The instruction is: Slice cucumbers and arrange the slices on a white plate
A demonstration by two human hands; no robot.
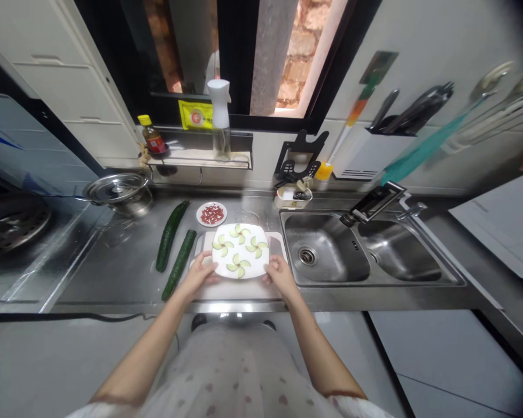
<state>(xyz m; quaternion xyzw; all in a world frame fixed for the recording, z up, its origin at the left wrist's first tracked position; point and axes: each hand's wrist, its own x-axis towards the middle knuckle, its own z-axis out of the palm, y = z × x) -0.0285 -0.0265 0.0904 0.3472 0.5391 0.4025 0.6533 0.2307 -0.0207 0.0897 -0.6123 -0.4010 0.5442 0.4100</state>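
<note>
A white squarish plate [240, 253] is held between my two hands over the white cutting board [239, 290]. On the plate, cucumber slices [239, 267] are laid out in several pinwheel shapes with small red pieces at their centres. My left hand [201, 273] grips the plate's left edge, thumb on the rim and fingers below. At the right edge, my right hand [280, 275] grips it the same way. Left of the board lie two dark green cucumbers, one nearer [179, 265] and one farther [171, 235]. Behind the plate sits a small white dish [211, 222] with chopped red pieces.
To the right is a double steel sink [326, 249] with a black faucet [375, 203]. A lidded steel pot [124, 194] stands at the back left, near the stove [13, 226]. A wall shelf [237, 159] carries a sauce bottle [153, 136] and a spray bottle [220, 119].
</note>
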